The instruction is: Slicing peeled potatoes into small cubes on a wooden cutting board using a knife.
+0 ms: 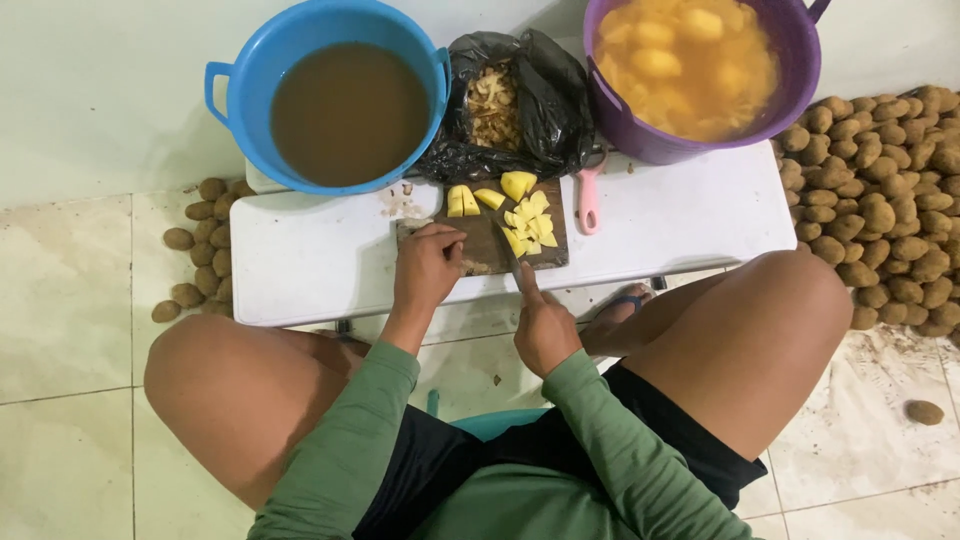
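- Pale yellow potato pieces [527,222] lie in a loose heap on a small dark wooden cutting board [487,248], just ahead of the right hand; 3 larger wedges sit apart at the board's far edge, their cut faces smooth and bright.
- The board rests on a low white bench [300,255] between the person's bare knees.
- The right hand [543,325] is clenched around a knife [513,262], index finger stretched along the blade's back, the blade pointing away into the cut pieces.
- The left hand [428,268] lies palm down on the near-left corner of the board, fingers curled; whether it grips anything beneath them cannot be told.
- Both forearms, in green sleeves, angle inward from the seated body toward the board.
- Beyond the left hand stands a blue tub [330,95] of murky brown water.
- Beyond the right hand stands a purple tub [700,70] in which peeled yellow potatoes float in cloudy water.
- Between the 2 tubs, straight past the board, an open black plastic bag [540,110] holds peelings.
- A pink-handled tool [588,200] lies on the bench just right of the board.
- Unpeeled brown potatoes are piled on the tiled floor far right of the right hand [880,210], with a smaller scatter left of the left hand [195,250].
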